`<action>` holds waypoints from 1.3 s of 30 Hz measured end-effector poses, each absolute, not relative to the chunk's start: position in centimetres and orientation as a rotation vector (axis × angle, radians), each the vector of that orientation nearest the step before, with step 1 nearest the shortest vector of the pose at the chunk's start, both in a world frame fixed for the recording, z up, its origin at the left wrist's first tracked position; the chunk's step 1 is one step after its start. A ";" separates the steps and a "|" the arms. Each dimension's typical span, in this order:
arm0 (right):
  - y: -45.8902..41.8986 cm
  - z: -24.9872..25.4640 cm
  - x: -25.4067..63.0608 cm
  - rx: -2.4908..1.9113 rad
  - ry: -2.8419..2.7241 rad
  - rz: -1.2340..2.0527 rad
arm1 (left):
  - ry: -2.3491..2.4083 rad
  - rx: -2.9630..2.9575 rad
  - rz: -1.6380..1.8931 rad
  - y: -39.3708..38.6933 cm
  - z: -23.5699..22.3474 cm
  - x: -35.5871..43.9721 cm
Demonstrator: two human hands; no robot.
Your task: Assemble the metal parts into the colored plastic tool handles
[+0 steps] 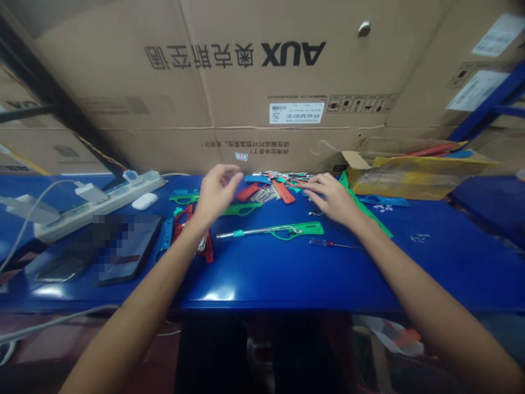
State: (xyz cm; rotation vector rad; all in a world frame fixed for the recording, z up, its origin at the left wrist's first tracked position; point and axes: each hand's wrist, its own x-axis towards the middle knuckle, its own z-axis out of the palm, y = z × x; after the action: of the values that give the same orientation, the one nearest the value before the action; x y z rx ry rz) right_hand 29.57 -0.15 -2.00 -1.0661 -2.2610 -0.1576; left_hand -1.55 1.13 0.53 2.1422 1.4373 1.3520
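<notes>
My left hand (216,191) hovers over the blue table (287,273) with its fingers loosely curled and apart, holding nothing I can see, just above a green plastic handle (241,209) and a red one (251,191). My right hand (331,197) lies low with fingers stretched toward a pile of red, blue and green handle parts and metal pieces (279,183). In front of both hands lies a green-handled tool with a metal rod (274,231). A small red screwdriver (333,243) rests close to my right wrist.
A white power strip (98,203) with plugs and a white case (144,201) sit at left, beside dark phones (123,249). An open cardboard box (410,178) holds parts at right. Large cardboard cartons (262,82) wall the back. More red and blue handles (180,227) lie under my left forearm.
</notes>
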 end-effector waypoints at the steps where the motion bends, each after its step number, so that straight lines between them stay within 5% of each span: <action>1: 0.2 -2.1 30.2 -1.087 -2.259 -0.168 | 1.343 1.934 1.420 1.8 1.0 -1.6; 13: 2.7 -4.1 34.2 -1.272 -2.342 -0.108 | 0.927 1.873 1.603 10.0 10.7 6.5; 22: 3.0 -4.6 32.6 -1.321 -2.398 -0.160 | 1.310 3.036 0.306 4.4 2.2 11.3; 39: 1.8 -3.5 31.9 -1.223 -2.434 -0.233 | 1.442 2.999 0.139 7.5 -1.0 11.4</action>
State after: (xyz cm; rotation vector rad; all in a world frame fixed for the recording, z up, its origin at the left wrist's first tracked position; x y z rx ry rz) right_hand 31.90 1.78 -3.51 -1.2229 -2.4343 -0.2329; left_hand 11.35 7.51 -0.98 2.9991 1.4425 0.1389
